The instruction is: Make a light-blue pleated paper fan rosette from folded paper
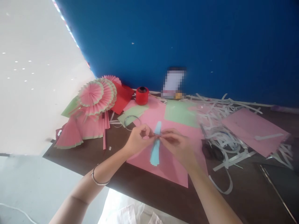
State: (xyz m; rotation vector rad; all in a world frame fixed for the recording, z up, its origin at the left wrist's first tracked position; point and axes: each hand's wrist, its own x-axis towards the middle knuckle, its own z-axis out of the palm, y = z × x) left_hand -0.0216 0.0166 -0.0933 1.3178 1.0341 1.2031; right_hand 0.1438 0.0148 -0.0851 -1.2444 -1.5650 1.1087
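Note:
A pleated strip of light blue paper (155,155) is pinched at its middle between my two hands, its folds fanning slightly at the near end. My left hand (140,136) grips it from the left, thumb and forefinger together. From the right, the fingertips of my right hand (177,143) press on the same spot. Any thread or tie at the pinch is too small to make out. Beneath the strip lies a large pink sheet (173,171), with a light green sheet (182,113) on the pink paper behind.
Pink and green folded paper rosettes (93,96) are heaped at the left by red paper (122,96). A red roll (142,95) stands near the blue wall (187,37). White paper strips (219,124) and a pink sheet (255,130) cover the right side. A dark flat object (282,183) lies front right.

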